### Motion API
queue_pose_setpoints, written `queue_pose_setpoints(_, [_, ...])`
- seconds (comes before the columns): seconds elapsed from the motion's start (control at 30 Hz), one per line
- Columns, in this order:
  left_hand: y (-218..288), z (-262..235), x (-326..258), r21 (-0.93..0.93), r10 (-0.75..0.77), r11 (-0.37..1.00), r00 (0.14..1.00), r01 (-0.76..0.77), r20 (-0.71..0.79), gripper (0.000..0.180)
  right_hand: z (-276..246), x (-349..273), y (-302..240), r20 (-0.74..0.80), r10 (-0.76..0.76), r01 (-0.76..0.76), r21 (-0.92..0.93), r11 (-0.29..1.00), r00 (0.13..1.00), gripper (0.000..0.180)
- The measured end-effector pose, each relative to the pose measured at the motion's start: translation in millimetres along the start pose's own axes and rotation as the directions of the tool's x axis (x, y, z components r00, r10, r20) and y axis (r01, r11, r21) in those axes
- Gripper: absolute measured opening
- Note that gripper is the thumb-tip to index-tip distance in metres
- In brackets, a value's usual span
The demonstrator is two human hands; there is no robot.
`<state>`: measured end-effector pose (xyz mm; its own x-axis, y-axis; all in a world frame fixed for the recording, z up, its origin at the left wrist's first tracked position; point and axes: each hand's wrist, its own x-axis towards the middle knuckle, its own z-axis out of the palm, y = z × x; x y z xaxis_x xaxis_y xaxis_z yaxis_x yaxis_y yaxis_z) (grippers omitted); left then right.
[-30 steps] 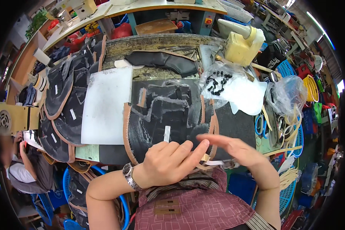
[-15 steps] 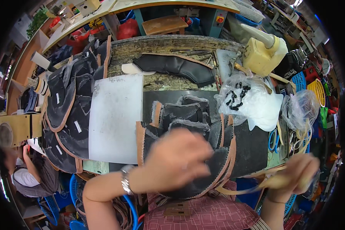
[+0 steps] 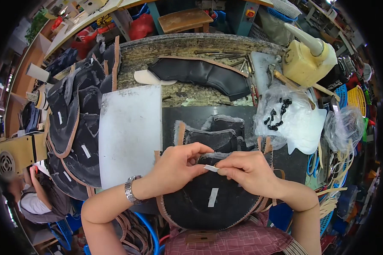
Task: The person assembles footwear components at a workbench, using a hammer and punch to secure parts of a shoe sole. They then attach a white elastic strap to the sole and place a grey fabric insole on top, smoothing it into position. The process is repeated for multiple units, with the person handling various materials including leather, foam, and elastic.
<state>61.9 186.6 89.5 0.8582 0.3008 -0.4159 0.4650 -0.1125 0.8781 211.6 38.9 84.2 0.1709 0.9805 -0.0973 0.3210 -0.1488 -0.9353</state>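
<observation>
In front of me lies a black leather piece (image 3: 191, 199) with a stitched tan edge and grey fuzzy-edged flaps at its far side. A short white strip (image 3: 212, 198) rests flat on it. Above the leather, my right hand (image 3: 253, 170) pinches a second small white strip (image 3: 211, 168) between thumb and fingers. My left hand (image 3: 178, 166), with a metal watch on the wrist, meets it from the other side, thumb at the strip's left end and index finger raised a little. Its other fingers are curled and partly hidden.
A pale flat slab (image 3: 132, 131) lies at left, beside stacked black leather pieces (image 3: 72, 136). Beyond sits a curved black leather part (image 3: 200, 74). At right are a plastic bag (image 3: 266, 106) with small black pieces, a yellowish jug (image 3: 308, 61), blue-handled scissors (image 3: 312, 163) and tan strips (image 3: 334, 199).
My right hand has come in from the far right, where it held a long tan strip, to the middle. My left hand has shifted slightly, and both hands now meet at a small white strip.
</observation>
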Motion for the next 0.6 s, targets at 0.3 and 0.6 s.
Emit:
queue_pose_setpoints(0.3, [-0.8,-1.7,2.4,-0.024,0.008,1.0,0.997,-0.01,-0.072,0.026,4.6,0.9,0.6,-0.074,0.166,-0.158,0.104,0.982,0.983,0.016])
queue_pose_setpoints(0.6, [8.6,12.2,-0.2,0.183,0.181,0.972,0.969,-0.15,-0.169,0.022,-26.2,-54.2,5.4,-0.227,0.304,-0.322,-0.045,0.946,0.925,0.017])
